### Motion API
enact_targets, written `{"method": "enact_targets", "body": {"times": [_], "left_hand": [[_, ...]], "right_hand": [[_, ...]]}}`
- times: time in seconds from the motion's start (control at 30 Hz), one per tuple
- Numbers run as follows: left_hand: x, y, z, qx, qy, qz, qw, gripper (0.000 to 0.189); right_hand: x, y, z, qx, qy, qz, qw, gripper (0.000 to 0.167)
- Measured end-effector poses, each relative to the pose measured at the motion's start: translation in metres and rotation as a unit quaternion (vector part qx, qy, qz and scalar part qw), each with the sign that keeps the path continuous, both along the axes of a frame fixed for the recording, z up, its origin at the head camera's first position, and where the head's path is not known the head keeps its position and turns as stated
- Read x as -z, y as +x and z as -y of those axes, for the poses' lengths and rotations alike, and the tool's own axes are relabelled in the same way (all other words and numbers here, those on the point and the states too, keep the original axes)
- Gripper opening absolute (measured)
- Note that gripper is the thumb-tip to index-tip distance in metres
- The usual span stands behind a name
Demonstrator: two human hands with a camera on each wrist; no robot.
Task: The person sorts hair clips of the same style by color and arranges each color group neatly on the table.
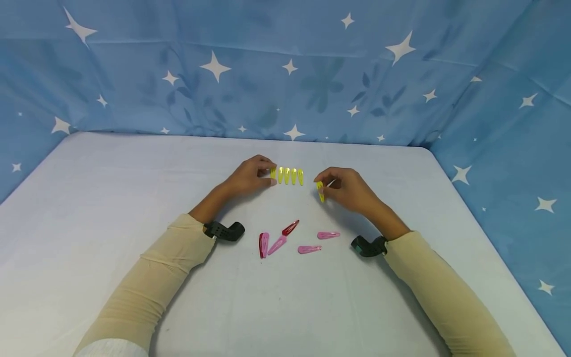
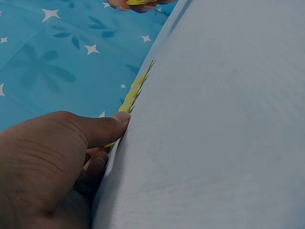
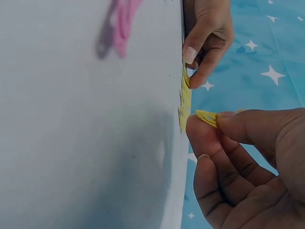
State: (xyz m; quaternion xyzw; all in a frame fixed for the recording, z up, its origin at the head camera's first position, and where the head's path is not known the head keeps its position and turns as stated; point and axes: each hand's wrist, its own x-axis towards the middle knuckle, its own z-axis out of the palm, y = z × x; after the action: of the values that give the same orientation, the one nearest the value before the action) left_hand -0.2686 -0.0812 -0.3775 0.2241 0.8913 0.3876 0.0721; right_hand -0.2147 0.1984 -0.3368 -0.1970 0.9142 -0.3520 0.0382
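Observation:
A row of several yellow snap hair clips (image 1: 287, 175) lies side by side on the white table, pointing toward the person. At the row's left end, my left hand (image 1: 250, 176) holds the outermost yellow hair clip (image 1: 273, 172) between thumb and fingers; the left wrist view mostly hides that clip behind the thumb. Off the row's right end, my right hand (image 1: 350, 188) pinches another yellow hair clip (image 3: 208, 118) between thumb and index finger. This one is apart from the row and appears raised off the table in the right wrist view.
Nearer the person lie pink hair clips (image 1: 310, 249) and red hair clips (image 1: 291, 227), loosely scattered. One dark red clip (image 1: 261, 246) lies against a pink one at the left. A blue star-patterned curtain (image 1: 267, 69) hangs behind the white table (image 1: 111, 198) and along its right side.

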Motion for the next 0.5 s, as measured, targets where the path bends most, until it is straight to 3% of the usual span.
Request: {"method": "enact_targets", "body": {"times": [0.5], "left_hand": [[0.001,0.000,-0.001,-0.013,-0.005,-0.002,0.9999,0.050]], "right_hand": [[0.004,-0.024,0.012,0.023,-0.015,0.007,0.9996,0.018]]}}
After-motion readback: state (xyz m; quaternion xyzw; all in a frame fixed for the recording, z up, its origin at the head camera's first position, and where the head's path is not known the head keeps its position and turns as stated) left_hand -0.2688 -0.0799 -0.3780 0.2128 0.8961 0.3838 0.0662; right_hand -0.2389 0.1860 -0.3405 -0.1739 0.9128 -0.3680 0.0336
